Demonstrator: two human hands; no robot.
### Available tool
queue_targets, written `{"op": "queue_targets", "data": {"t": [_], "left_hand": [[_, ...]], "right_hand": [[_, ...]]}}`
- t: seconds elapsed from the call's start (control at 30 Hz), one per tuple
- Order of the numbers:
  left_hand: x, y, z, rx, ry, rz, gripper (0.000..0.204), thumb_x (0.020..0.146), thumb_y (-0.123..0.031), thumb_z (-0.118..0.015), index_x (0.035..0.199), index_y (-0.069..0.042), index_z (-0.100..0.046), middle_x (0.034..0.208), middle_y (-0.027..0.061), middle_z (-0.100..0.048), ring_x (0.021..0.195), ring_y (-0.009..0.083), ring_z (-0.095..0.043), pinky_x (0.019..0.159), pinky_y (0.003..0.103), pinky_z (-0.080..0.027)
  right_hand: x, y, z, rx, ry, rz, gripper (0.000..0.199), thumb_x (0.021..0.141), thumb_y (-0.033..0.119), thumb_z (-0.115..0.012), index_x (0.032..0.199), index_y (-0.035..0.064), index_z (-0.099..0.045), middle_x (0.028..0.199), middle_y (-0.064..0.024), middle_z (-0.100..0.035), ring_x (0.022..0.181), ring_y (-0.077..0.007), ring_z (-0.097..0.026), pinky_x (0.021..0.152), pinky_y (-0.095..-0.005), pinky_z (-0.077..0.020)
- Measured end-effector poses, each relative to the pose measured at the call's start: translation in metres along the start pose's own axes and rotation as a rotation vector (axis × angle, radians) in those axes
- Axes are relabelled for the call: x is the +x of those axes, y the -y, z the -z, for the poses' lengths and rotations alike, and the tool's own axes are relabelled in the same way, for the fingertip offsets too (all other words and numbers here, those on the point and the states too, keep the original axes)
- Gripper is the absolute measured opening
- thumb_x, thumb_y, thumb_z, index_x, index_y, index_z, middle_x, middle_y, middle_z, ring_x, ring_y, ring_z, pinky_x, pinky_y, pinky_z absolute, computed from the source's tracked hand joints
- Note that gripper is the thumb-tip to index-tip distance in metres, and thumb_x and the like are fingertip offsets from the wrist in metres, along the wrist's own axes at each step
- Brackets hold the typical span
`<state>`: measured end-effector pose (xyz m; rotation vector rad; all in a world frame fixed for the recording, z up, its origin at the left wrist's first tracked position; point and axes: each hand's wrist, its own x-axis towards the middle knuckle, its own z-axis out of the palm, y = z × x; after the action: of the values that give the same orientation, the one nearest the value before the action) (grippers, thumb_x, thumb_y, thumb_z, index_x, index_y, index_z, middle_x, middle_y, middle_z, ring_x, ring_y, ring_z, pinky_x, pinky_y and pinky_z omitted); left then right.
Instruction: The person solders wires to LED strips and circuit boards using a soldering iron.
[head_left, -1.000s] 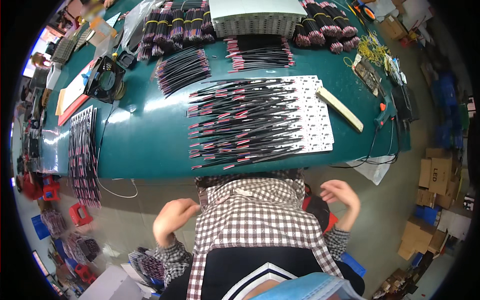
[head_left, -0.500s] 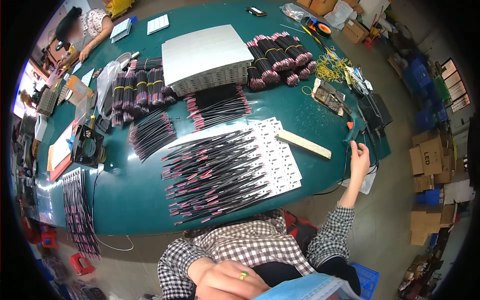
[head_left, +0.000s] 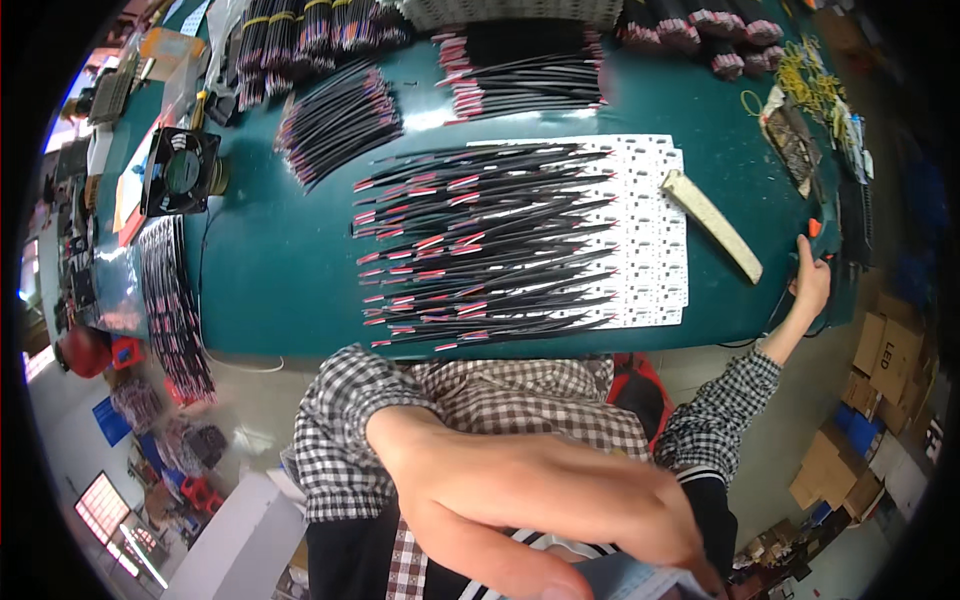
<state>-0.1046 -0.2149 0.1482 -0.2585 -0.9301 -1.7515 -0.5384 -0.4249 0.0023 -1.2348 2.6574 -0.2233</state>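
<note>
My left hand (head_left: 540, 490) is large at the lower edge, its fingers bent round a light-blue face mask (head_left: 645, 580); the fingertips are partly hidden. Out at the table's right edge is my right hand (head_left: 812, 285), index finger stretched toward the orange part (head_left: 815, 228) of a tool that is mostly lost in the dark rim. Nothing shows in its fingers, and contact is unclear. In front of me lie white circuit boards (head_left: 655, 230) with rows of black-sleeved wires (head_left: 480, 250) reaching left, their ends red and white. A pale bar (head_left: 712, 225) lies slanted beside the boards.
More wires lie in loose piles (head_left: 340, 120), with banded bundles (head_left: 300, 35) behind. A square black fan (head_left: 182, 172) stands left, near wired strips (head_left: 175, 300) hanging over the table edge. Yellow bands (head_left: 805, 75) lie far right; cardboard boxes (head_left: 885, 350) stand beyond the table.
The view has tilted downward. My left hand has come up closer and now covers much of the mask. My right hand remains out by the orange-tipped tool at the table's right edge.
</note>
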Motion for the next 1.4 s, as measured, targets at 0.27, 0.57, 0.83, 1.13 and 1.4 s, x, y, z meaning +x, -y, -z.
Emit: {"op": "queue_targets", "data": {"t": [0.27,0.57,0.83,1.13,1.4], "left_hand": [[0.005,-0.017,0.015,0.099,0.023,-0.03,0.046,0.096,-0.019,-0.061,0.127,0.013,-0.05,0.126,0.0323,-0.055,0.11,0.0396,-0.06,0.092,0.05,-0.048],[-0.095,-0.054,0.027,1.011,-0.699,0.018,0.037,0.084,-0.015,-0.067,0.112,0.009,-0.062,0.096,0.0221,-0.069,0.082,0.0303,-0.069,0.079,0.037,-0.053],[-0.118,-0.076,0.069,1.579,-1.015,0.22,0.026,0.087,0.006,-0.062,0.113,0.004,-0.064,0.102,0.0116,-0.067,0.093,0.0164,-0.065,0.083,0.027,-0.051],[-0.132,-0.121,0.091,2.194,-0.874,0.285,0.028,0.082,-0.004,-0.07,0.109,-0.004,-0.066,0.102,0.0114,-0.068,0.094,0.0278,-0.066,0.081,0.033,-0.051],[-0.125,-0.158,0.16,2.272,-0.601,0.39,0.034,0.081,-0.007,-0.065,0.114,-0.002,-0.061,0.117,0.0139,-0.062,0.109,0.0325,-0.059,0.093,0.04,-0.049]], "right_hand": [[-0.001,-0.021,-0.02,0.559,-0.377,0.291,0.053,0.08,0.043,-0.072,0.093,-0.008,-0.069,0.086,-0.0148,-0.07,0.08,-0.0221,-0.065,0.078,-0.0333,-0.0481],[-0.069,-0.105,0.154,1.526,-0.007,0.637,0.036,0.094,0.008,-0.055,0.124,-0.0103,-0.052,0.124,-0.0195,-0.058,0.106,-0.0285,-0.059,0.09,-0.0385,-0.0483],[-0.091,-0.173,0.316,1.394,-0.134,0.544,0.032,0.096,0.013,-0.053,0.123,-0.0057,-0.052,0.121,-0.018,-0.058,0.104,-0.0249,-0.052,0.088,-0.0344,-0.0432],[-0.075,-0.086,0.16,1.632,0.533,0.579,0.036,0.098,0.014,-0.05,0.13,-0.0014,-0.043,0.113,-0.009,-0.053,0.101,-0.0198,-0.052,0.071,-0.0269,-0.0473],[-0.096,-0.037,0.002,2.012,1.108,0.347,0.03,0.099,0.016,-0.053,0.123,0.002,-0.042,0.103,-0.0093,-0.051,0.095,-0.0211,-0.052,0.073,-0.0314,-0.0527]]}}
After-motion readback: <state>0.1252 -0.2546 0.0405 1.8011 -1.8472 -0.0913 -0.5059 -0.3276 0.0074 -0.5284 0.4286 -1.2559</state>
